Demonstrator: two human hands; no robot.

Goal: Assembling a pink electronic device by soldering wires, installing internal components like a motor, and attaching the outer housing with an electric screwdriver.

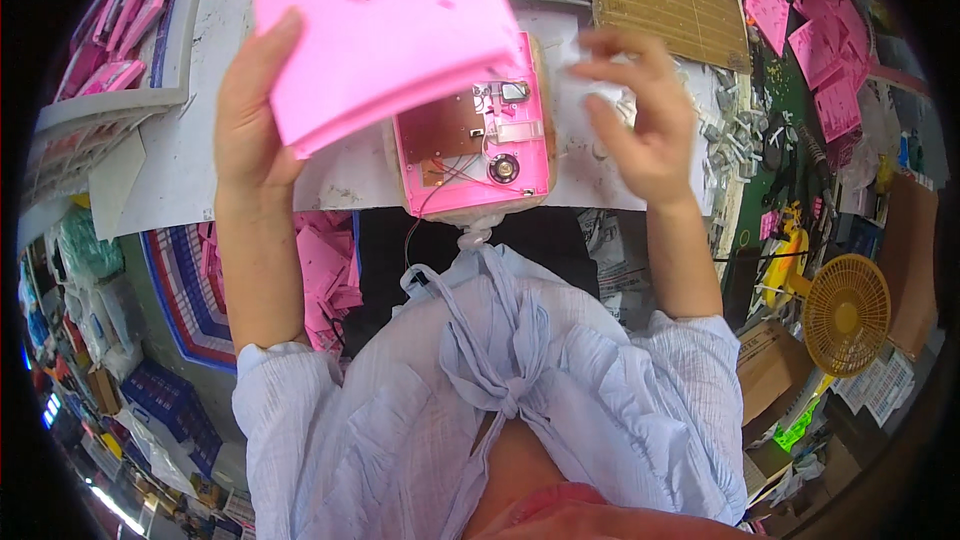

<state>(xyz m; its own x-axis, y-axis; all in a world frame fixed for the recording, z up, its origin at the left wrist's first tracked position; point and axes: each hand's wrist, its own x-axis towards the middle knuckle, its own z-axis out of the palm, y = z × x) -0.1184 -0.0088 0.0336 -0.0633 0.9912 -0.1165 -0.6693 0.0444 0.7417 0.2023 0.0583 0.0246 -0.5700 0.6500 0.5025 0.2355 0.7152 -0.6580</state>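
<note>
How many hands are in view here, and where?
2. The left hand grips a pink panel that partly hides the open pink case; the right hand, slightly blurred, is raised to the case's right.

No legible lettering anywhere

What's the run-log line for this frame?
left hand: holds pink panel | right hand: open, blurred | pink housing: open, round speaker visible

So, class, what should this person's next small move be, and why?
Probably bring the right hand to the free side of the pink panel: only the left hand holds it, while the right is open and empty beside the uncovered pink case.
</note>
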